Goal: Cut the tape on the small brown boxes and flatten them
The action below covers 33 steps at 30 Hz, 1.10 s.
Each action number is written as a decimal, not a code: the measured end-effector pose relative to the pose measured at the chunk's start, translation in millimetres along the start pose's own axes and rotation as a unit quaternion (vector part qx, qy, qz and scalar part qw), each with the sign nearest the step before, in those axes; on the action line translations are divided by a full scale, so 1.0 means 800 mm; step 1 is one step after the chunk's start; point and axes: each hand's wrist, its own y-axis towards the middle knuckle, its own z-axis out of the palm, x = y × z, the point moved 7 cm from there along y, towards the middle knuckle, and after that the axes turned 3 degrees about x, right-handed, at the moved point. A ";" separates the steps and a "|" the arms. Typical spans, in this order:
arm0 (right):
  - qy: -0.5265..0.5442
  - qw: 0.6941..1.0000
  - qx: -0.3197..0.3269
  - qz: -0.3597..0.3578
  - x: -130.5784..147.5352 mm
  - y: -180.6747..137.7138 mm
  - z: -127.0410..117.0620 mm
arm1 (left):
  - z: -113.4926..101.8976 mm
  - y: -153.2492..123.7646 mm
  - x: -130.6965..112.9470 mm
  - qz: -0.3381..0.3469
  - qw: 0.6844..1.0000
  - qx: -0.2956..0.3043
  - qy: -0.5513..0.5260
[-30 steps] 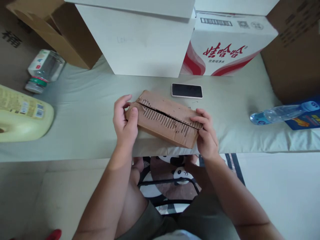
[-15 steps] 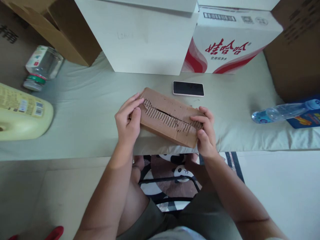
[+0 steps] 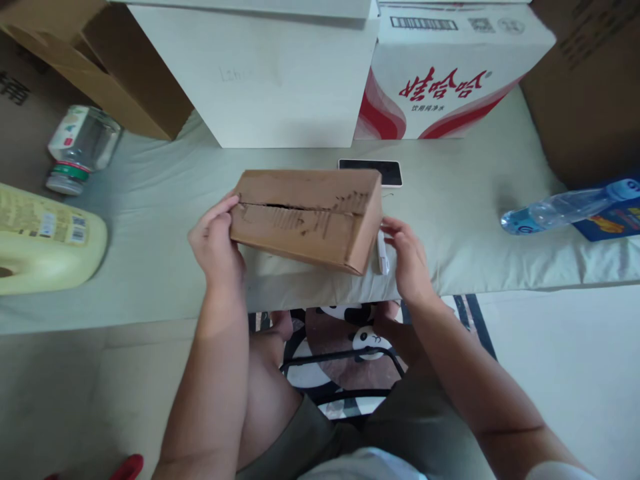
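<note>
Centre of the frame: a small brown cardboard box (image 3: 305,217) with a torn top seam is held up off the pale cushioned bench (image 3: 165,200). The left hand (image 3: 215,243) grips its left end, fingers closed on it. The right hand (image 3: 407,257) presses the right end, pinning a small white object (image 3: 382,252). A smartphone (image 3: 387,170) lies just behind.

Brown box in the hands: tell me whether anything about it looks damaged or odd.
The brown box, gripped by the left hand and right hand, is damaged: along its top seam the outer paper is torn away, baring corrugated ridges, and the flaps gape slightly.
</note>
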 end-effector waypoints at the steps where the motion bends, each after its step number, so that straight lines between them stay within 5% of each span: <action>1: 0.007 0.998 0.055 -0.003 0.003 0.000 0.010 | -0.002 0.002 -0.001 -0.008 1.000 -0.022 -0.010; 5: 0.030 0.972 0.225 -0.069 0.025 -0.014 0.040 | 0.002 -0.003 -0.003 -0.076 0.994 -0.066 -0.039; 9: 0.054 0.960 0.237 -0.138 0.041 -0.027 0.039 | 0.023 -0.043 0.030 -0.305 0.952 -0.027 0.003; 15: 0.014 0.961 0.151 -0.229 0.061 -0.028 0.024 | 0.060 -0.101 0.053 -0.431 0.881 0.166 0.102; 21: 0.037 0.977 0.063 -0.199 0.052 -0.021 -0.001 | 0.079 -0.117 0.042 -0.435 0.771 0.429 0.180; 25: 0.028 0.984 0.076 -0.157 0.048 -0.013 0.002 | 0.078 -0.114 0.037 -0.412 0.729 0.495 0.229; 26: 0.027 0.984 0.086 -0.154 0.049 -0.012 0.005 | 0.076 -0.107 0.039 -0.395 0.744 0.477 0.250; 28: 0.025 0.982 0.105 -0.156 0.054 -0.012 0.012 | 0.069 -0.079 0.036 -0.315 0.825 0.382 0.274; 31: 0.024 0.969 0.162 -0.185 0.065 -0.019 0.026 | 0.053 -0.040 0.006 -0.057 0.957 0.203 0.198; 33: 0.030 0.954 0.219 -0.204 0.069 -0.027 0.037 | 0.045 -0.035 -0.011 0.104 0.971 0.163 0.141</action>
